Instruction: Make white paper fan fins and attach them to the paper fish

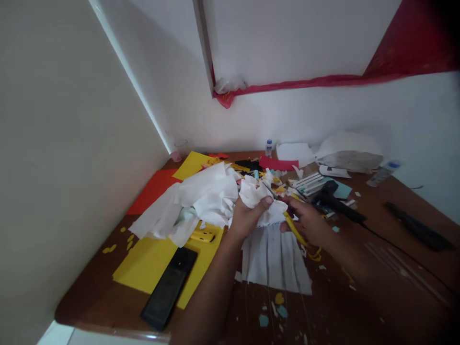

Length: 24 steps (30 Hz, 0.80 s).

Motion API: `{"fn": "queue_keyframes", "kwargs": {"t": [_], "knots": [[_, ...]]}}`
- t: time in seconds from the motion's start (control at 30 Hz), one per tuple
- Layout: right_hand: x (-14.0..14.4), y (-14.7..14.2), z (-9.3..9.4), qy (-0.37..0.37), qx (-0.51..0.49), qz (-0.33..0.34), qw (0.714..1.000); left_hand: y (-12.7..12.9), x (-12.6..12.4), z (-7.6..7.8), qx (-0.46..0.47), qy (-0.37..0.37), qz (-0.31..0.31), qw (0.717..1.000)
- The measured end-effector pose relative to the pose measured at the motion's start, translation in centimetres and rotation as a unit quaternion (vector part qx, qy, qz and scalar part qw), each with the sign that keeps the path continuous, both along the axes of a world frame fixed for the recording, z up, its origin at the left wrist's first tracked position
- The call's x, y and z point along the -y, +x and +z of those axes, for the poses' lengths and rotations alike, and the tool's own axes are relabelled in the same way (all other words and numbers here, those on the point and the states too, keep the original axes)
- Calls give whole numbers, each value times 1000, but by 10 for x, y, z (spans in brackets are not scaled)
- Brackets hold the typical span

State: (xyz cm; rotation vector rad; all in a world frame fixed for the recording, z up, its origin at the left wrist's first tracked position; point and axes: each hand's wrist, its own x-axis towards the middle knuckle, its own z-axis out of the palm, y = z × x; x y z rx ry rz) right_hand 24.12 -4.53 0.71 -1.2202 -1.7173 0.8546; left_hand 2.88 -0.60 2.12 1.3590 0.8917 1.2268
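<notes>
My left hand (247,215) is closed, thumb on top, on a crumpled thin white sheet (251,191); I cannot tell if it is paper or cloth. Close on its right, my right hand (305,220) is wrapped round scissors with yellow handles (295,231). Their grey blades point up and left at the edge of the white sheet. Beneath both hands lies a pleated white piece (275,261), with thin threads running from its lower edge. A heap of loose white sheets (208,191) spreads left of my left hand.
A black phone (168,287) lies partly on yellow paper (140,263), near a yellow cutter (203,235). Orange paper (151,191) is at the left edge. To the right are a black glue gun (336,201) with its cord and a clear bottle (383,173). Scraps litter the table.
</notes>
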Motion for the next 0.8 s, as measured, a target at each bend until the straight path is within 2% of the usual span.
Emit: {"fn": "queue_keyframes", "kwargs": {"t": [0.13,0.27,0.43,0.57,0.8], "knots": [[0,-7,-7,-45,-67,0,997,-1,0,-1,-9,6,7,1000],[3,-7,-7,-67,-86,14,994,-1,0,1,-14,-3,9,1000],[2,1,1,-33,-57,16,998,0,-1,3,-8,-2,6,1000],[1,4,8,-41,-51,43,997,-1,0,3,-5,-7,0,1000],[-1,-1,24,-45,-65,7,997,-2,1,3,1,-7,-17,1000]]}}
